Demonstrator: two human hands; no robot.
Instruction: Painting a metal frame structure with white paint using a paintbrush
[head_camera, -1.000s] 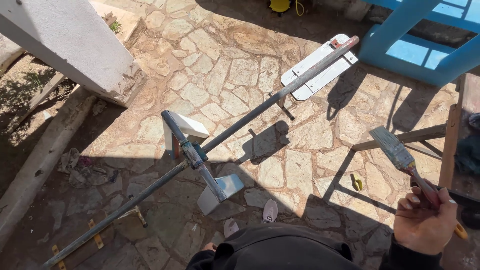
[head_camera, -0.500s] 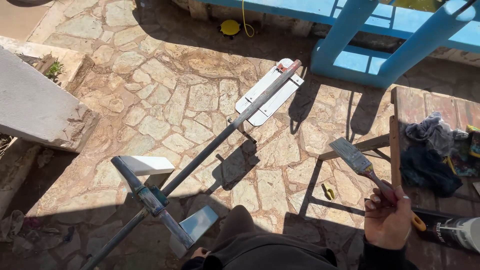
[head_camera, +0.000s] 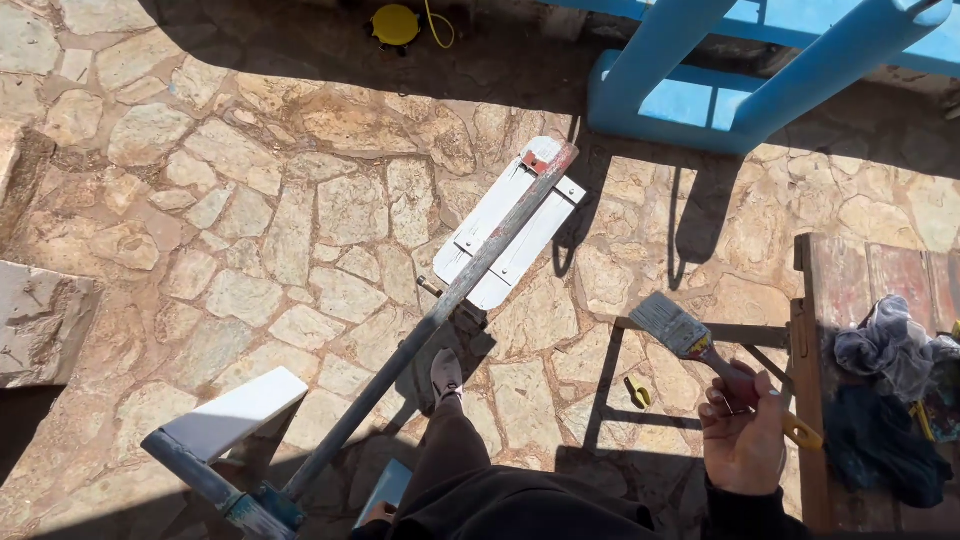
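My right hand (head_camera: 745, 440) grips the handle of a flat paintbrush (head_camera: 672, 325) with grey bristles pointing up and left, held above the stone floor beside a wooden table (head_camera: 812, 330). A long grey metal pole (head_camera: 440, 315) runs diagonally from lower left to upper right, carrying white plates: one at its far end (head_camera: 510, 225) and another near its lower end (head_camera: 235, 415). My left hand (head_camera: 377, 513) shows only as fingertips at the bottom edge, close to the pole's lower part; what it holds is hidden. My leg and shoe (head_camera: 446, 375) stand beside the pole.
Irregular stone paving (head_camera: 250, 200) covers the ground. A blue painted wooden frame (head_camera: 720, 90) stands at top right. Crumpled rags (head_camera: 890, 350) lie on the table at right. A yellow round object with a cord (head_camera: 396, 24) sits at top. A stone block (head_camera: 45, 320) lies at left.
The view has swung right and forward, so the pole and plates shifted left in view. My right hand with the paintbrush stays raised at lower right, and the table with rags came into view.
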